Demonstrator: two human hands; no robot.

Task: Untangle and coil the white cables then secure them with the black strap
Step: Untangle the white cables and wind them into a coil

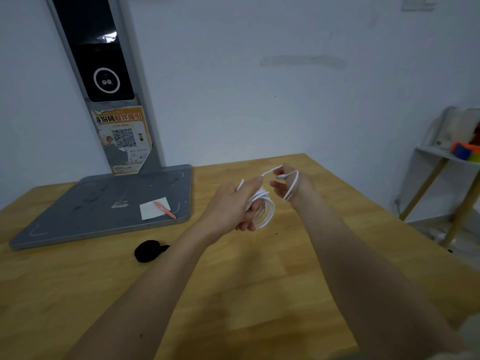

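Seen from above a wooden surface (259,294), both forearms stretched out over its far half. At the left, against the wall, a grey kiosk stand (109,203) with a torn orange QR notice, a white paper slip (152,210) and an orange pen (166,209) lying on its base plate. Nearer, on bare wood just beside the plate's front edge and well apart from the hands, the black strap (148,252), bunched and untouched. Held above the surface, the white cables (263,210), mostly gathered into round loops. Left hand (239,203) closed around one side of that coil, fingers (249,226) curled through it. Right hand (291,187) half open, a last slack turn draped around it and a plug end pinched near the fingertips. Coiling apparently in its final turn. Next, probably: laying the tail onto the bundle, pinching the loops together one-handed, freeing the other hand to reach left for the strap.
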